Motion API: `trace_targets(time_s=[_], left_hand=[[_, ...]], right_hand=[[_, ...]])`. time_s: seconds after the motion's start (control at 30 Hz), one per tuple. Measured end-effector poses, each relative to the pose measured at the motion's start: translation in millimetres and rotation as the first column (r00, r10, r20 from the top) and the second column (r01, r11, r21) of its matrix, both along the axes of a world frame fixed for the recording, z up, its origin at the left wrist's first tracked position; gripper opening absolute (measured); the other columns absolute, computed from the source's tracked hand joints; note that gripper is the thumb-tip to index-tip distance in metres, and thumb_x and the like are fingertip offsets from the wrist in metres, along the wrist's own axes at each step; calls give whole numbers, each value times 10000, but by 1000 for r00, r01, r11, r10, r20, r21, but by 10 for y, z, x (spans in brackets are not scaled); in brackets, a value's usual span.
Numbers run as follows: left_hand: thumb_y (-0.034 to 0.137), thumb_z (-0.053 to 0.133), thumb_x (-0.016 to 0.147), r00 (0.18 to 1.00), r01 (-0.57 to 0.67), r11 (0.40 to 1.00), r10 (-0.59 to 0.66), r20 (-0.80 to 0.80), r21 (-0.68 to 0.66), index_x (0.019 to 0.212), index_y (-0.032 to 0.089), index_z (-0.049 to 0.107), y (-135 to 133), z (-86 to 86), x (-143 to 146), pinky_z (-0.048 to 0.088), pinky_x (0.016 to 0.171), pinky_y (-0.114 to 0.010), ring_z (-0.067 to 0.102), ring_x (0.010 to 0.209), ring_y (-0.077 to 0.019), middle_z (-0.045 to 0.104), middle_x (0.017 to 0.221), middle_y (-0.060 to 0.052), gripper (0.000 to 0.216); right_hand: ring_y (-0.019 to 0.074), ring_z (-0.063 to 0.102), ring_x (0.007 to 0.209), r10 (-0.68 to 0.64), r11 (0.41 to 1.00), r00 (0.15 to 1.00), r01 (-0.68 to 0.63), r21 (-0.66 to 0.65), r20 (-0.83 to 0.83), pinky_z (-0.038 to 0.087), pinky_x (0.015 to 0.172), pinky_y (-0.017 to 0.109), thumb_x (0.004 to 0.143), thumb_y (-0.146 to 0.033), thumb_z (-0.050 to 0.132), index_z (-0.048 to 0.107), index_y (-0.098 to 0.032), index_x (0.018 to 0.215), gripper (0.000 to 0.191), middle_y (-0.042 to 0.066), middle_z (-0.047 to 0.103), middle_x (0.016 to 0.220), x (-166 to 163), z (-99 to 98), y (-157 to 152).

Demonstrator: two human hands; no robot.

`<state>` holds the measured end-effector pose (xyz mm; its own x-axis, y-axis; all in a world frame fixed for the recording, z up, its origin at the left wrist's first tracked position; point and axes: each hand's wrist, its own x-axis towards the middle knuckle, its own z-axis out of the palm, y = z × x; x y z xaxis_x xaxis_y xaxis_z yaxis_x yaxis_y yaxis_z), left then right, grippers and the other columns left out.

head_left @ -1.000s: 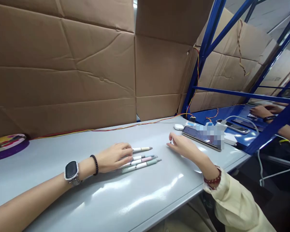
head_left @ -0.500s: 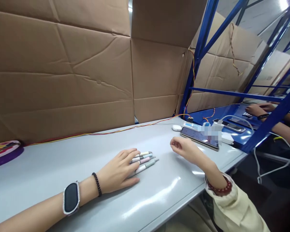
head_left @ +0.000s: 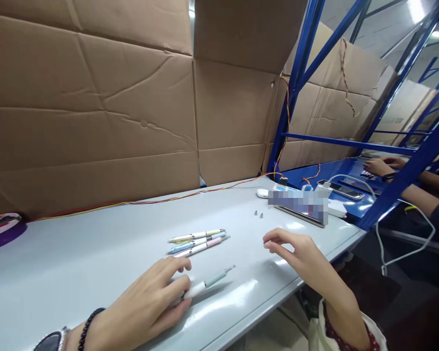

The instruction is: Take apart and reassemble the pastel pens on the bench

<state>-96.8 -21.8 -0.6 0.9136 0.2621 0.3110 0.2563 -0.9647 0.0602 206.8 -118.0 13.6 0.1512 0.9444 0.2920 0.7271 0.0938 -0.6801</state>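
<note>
My left hand [head_left: 146, 304] lies low on the grey table [head_left: 95, 253], its fingers closed round the white end of a pale green pen [head_left: 208, 282] whose metal tip points right. Three more pens [head_left: 197, 240], cream, blue and pink, lie side by side just beyond it. My right hand [head_left: 302, 253] hovers to the right of the pens with its fingers curled; whether it pinches anything I cannot make out. Two tiny grey cones [head_left: 258, 214] sit on the table farther back.
A phone [head_left: 300, 214] and a white mouse-like object [head_left: 262, 193] lie at the table's far right. A red-yellow wire [head_left: 149, 200] runs along the cardboard wall [head_left: 95, 107]. A purple round thing [head_left: 2, 229] is at far left. Another person's hands [head_left: 382, 166] work beyond the blue rack [head_left: 406, 175].
My left hand has pulled the green pen away from the other three toward me. My right hand has drawn back from the phone, and two small cones now show on the table.
</note>
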Motion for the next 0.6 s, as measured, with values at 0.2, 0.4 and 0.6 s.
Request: trace_targets(time_s=[0.2, 0.4, 0.6], left_hand=[[185, 416, 859, 999, -1, 998, 3, 32, -63, 868, 205, 482, 14, 24, -21, 458, 662, -212, 543, 756, -133, 517, 1046, -64, 70], [190, 380, 873, 995, 40, 984, -55, -84, -172, 848, 205, 432, 32, 10, 20, 394, 584, -198, 501, 641, -118, 539, 819, -7, 60], [215, 344, 891, 992, -2, 969, -28, -121, -246, 816, 210, 389, 58, 9, 34, 334, 530, -202, 445, 558, -114, 524, 685, 27, 88]], right_hand=[[183, 610, 798, 16, 984, 978, 22, 178, -210, 474, 709, 266, 877, -341, 489, 605, -223, 883, 165, 34, 655, 850, -440, -235, -2], [169, 598, 798, 61, 976, 953, 5, 219, -296, 466, 714, 252, 873, -316, 506, 610, -215, 900, 148, 30, 645, 853, -703, -378, 52], [146, 578, 789, 93, 992, 885, -41, 122, -456, 465, 704, 235, 863, -333, 522, 589, -205, 884, 145, 16, 602, 845, -606, -317, 73]])
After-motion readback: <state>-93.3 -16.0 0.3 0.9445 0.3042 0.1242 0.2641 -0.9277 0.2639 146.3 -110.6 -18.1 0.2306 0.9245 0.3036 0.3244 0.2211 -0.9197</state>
